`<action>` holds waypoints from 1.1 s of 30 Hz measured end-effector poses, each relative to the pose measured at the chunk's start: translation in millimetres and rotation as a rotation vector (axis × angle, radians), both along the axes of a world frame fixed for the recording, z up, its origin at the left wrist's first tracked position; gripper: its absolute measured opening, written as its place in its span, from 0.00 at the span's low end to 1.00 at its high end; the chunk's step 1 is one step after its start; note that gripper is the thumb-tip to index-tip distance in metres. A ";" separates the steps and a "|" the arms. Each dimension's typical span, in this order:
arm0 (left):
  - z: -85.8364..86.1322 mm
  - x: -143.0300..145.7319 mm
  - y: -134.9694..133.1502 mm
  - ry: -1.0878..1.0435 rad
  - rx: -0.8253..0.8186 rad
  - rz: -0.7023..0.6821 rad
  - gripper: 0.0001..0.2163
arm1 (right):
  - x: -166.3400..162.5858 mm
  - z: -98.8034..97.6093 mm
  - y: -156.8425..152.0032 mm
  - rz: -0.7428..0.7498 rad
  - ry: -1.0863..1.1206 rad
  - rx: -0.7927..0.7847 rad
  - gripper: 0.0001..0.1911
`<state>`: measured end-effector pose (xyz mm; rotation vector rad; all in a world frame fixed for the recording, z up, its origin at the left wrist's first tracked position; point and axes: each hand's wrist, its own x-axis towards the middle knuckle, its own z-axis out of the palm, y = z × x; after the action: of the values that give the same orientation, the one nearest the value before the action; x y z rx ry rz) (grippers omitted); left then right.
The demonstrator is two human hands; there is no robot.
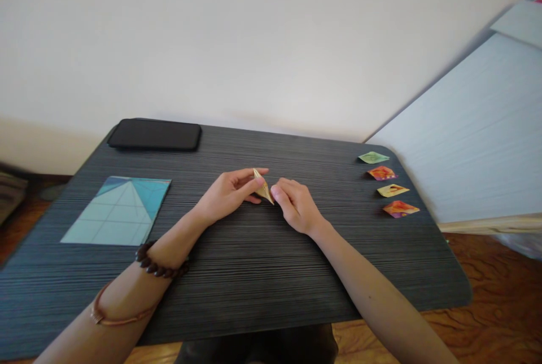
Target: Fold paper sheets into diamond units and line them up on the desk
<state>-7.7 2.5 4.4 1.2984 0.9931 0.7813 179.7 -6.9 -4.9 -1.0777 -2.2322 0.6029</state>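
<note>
Above the middle of the dark table, my left hand (226, 192) pinches a small pale-yellow piece of folded paper (263, 190) between thumb and fingers. The paper is creased into a narrow pointed shape, with one tip up and another toward the lower right. At its right edge is my right hand (296, 204), its fingers curled in and the thumb pressed against them by the paper. The right fingertips are mostly hidden, so how much of the paper lies between them is hard to see. My left wrist carries a dark bead bracelet (154, 265) and a thin brown band.
Squares of blue-patterned paper (114, 214) lie at the left. Behind them is a black phone (154, 135). Several diamond-shaped folded papers, including a green one (373, 157) and an orange one (400, 209), form a column near the table's right edge. A white wall (254, 42) rises behind.
</note>
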 end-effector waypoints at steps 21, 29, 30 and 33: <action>-2.1 -3.0 -0.4 0.159 0.126 -0.185 0.19 | 3.3 -2.0 5.9 0.120 -0.002 -0.133 0.16; -6.3 -5.7 0.6 0.183 0.137 -0.195 0.18 | 3.5 -1.2 6.4 0.120 -0.013 -0.155 0.17; -6.3 -5.8 0.7 0.189 0.141 -0.200 0.18 | 3.6 -1.0 6.6 0.121 -0.012 -0.161 0.17; -6.0 -6.2 1.3 0.214 0.162 -0.214 0.17 | 4.1 -0.5 7.3 0.125 -0.014 -0.173 0.16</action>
<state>-13.9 3.8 -1.6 1.6254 0.9531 0.5760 183.8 0.3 -5.4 -1.0338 -2.3056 0.8578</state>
